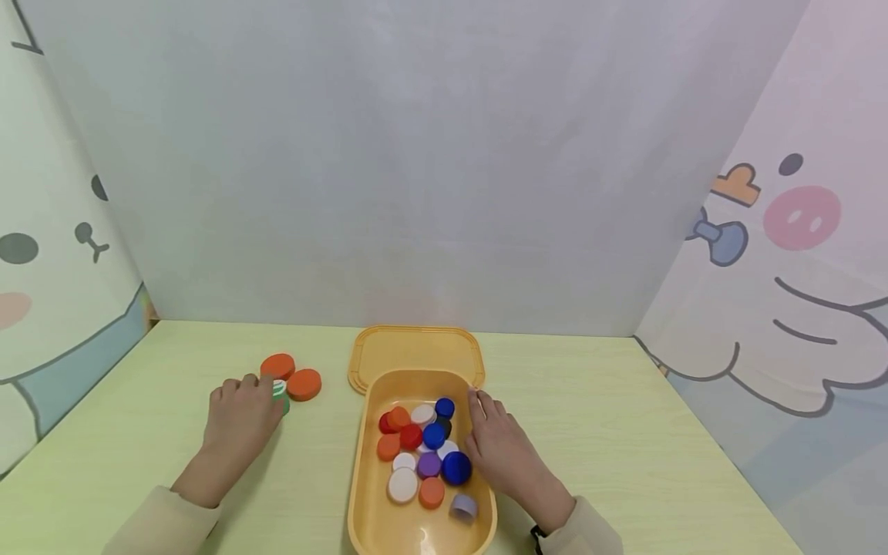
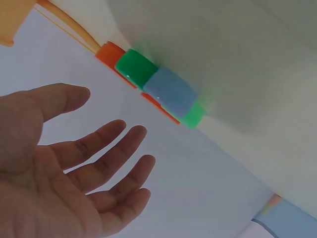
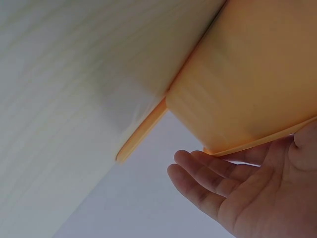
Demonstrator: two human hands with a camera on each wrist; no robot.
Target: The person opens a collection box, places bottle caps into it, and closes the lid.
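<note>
My left hand hovers over a small group of bottle caps at the table's left. In the left wrist view its fingers are spread and relaxed, apart from a green cap, a pale blue-looking cap and a light green cap. Two orange caps lie just beyond; the hand partly hides the green ones in the head view. My right hand rests at the right rim of a yellow plastic box, its fingers fairly straight. Several mixed caps lie inside the box.
The box's yellow lid lies flat behind it, near the back of the pale wood-look table. A plain light cloth hangs behind the table, and cartoon-printed cloths stand at both sides.
</note>
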